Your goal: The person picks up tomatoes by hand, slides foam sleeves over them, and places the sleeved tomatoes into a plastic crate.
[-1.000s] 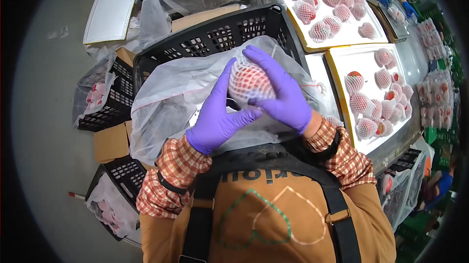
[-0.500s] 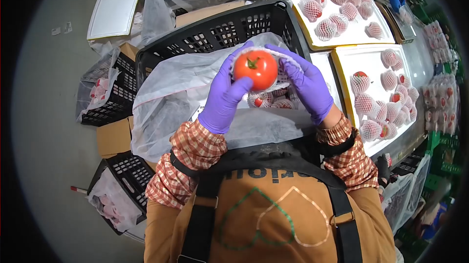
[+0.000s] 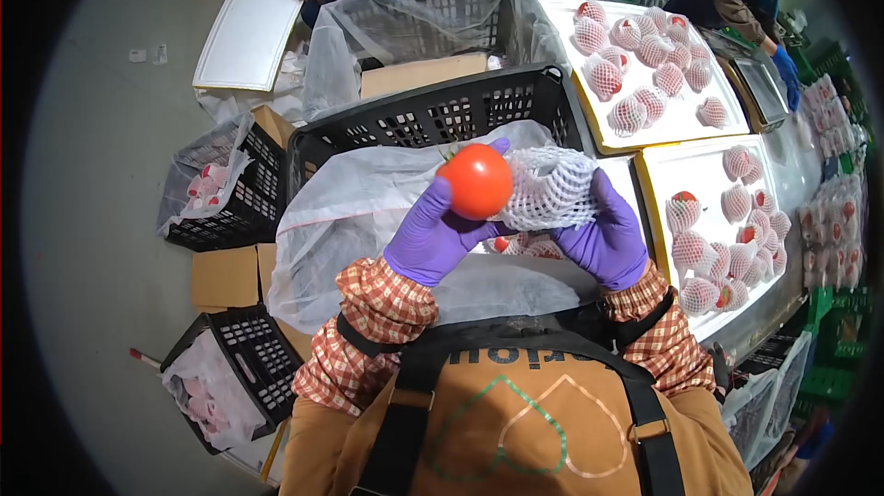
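A bare red tomato point(image 3: 480, 182) is gripped by my left hand point(image 3: 428, 236), in a purple glove, its green stem turned to the upper left. My right hand point(image 3: 608, 233), gloved alike, grips a white foam net sleeve point(image 3: 554, 185) just right of the tomato. The sleeve looks hollow and sits off the tomato, their edges close together. Below both hands is a black crate point(image 3: 419, 123) lined with a translucent plastic sheet point(image 3: 341, 192). Several netted tomatoes point(image 3: 529, 245) lie in it, partly hidden by my hands.
White foam trays point(image 3: 663, 160) on the right hold several netted tomatoes. Smaller lined crates point(image 3: 262, 178) stand at the left, near an open cardboard flap point(image 3: 224, 279). Another lined crate point(image 3: 424, 26) is beyond. Two other people work at the back; one blue-gloved hand point(image 3: 785, 72) shows.
The foam net sleeve has come off the tomato and moved right in my right hand. My left hand has turned the tomato, so its stem now points up-left. The view has shifted.
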Available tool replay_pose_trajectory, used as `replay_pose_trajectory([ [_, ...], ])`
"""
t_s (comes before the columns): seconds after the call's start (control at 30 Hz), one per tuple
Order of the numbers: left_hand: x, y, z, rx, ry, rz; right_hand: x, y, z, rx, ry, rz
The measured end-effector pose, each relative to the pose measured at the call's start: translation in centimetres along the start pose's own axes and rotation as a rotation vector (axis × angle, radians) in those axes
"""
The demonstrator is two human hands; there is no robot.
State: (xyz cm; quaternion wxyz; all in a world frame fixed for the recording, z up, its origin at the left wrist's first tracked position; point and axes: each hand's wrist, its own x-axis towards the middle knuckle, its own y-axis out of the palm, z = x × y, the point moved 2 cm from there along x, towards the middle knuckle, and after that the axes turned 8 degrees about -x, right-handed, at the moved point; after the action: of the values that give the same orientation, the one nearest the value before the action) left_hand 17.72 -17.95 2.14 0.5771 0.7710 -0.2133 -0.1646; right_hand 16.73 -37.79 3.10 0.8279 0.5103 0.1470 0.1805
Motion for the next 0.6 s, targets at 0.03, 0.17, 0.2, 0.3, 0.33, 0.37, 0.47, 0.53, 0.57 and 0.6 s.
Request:
replay_pose_trajectory([
  [0.03,0.0,0.2,-0.2,0.0,0.0,0.002,0.1,-1.1,0.0,0.018,-0.013,0.054],
  [0.17,-0.2,0.3,-0.5,0.323,0.016,-0.09,-0.2,-1.3,0.6,-0.126,-0.067,-0.081],
  [0.2,-0.2,0.2,-0.6,0.34,0.064,-0.088,-0.1,-0.1,0.9,0.002,-0.144,-0.023],
  [0.3,-0.3,0.4,-1.1,0.341,0.131,-0.097,-0.9,0.1,3.3,-0.006,-0.262,0.037],
  [0.33,-0.4,0.5,-1.4,0.67,0.253,-0.1,-1.3,0.2,4.2,-0.034,-0.245,0.066],
  [0.37,-0.4,0.5,-1.6,0.998,0.372,-0.102,-2.5,-2.4,5.1,-0.18,-0.296,-0.104],
  [0.47,-0.1,-0.1,-2.0,1.25,0.591,-0.1,-3.0,0.5,5.5,-0.679,-0.386,-0.286],
  [0.53,-0.4,-0.1,-1.9,1.378,0.675,-0.118,-3.6,-0.1,5.4,-0.812,-0.355,-0.364],
  [0.57,-0.5,-0.1,-1.9,1.379,0.669,-0.124,-3.6,-0.2,5.3,-0.952,-0.329,-0.425],
  [0.6,-0.5,0.0,-1.8,1.414,0.712,-0.117,-3.4,0.3,5.0,-1.04,-0.317,-0.42],
])
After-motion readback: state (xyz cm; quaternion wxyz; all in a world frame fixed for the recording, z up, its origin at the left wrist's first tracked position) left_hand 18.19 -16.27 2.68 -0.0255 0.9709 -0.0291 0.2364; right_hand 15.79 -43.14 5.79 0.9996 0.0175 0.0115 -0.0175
